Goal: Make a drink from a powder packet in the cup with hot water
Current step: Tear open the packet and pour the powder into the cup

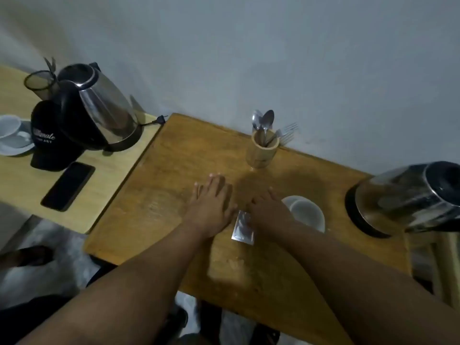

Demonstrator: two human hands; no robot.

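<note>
A silver powder packet (243, 229) lies flat on the brown wooden table (174, 170), between my two hands. My left hand (211, 205) rests palm down just left of the packet, fingers spread, holding nothing. My right hand (270, 210) lies palm down at the packet's right edge, its thumb side touching or nearly touching the packet's top. Right behind my right hand a white cup (307, 215) stands on a white saucer (288, 200). A steel electric kettle (408, 200) on a black base sits at the table's right end.
A bamboo holder (261, 151) with spoons and forks stands by the wall. The lighter table (104, 175) on the left carries a second kettle (104, 108), a black cap (49, 140), a phone (68, 185), a mesh cup (39, 84) and another cup on a saucer (10, 133).
</note>
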